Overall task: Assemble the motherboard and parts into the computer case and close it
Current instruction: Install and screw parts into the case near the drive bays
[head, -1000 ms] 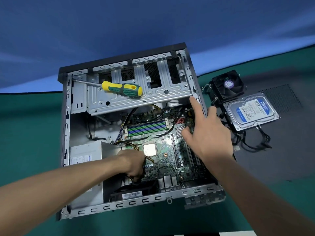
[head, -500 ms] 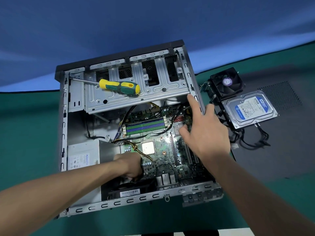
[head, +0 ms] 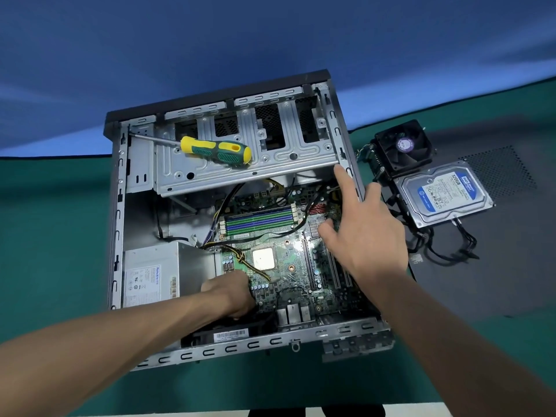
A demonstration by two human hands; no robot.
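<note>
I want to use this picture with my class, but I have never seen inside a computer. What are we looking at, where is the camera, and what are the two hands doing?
The camera sits on a person's head, looking down at their own bare hands. An open computer case lies on its side on a green table. Inside is the green circuit board and a grey power box. The left hand is curled at the board's near edge; what it grips is hidden. The right hand is spread open over the board, holding nothing. A yellow-green screwdriver rests on the metal shelf inside the case. Beside the case lie a black fan and a hard drive.
</note>
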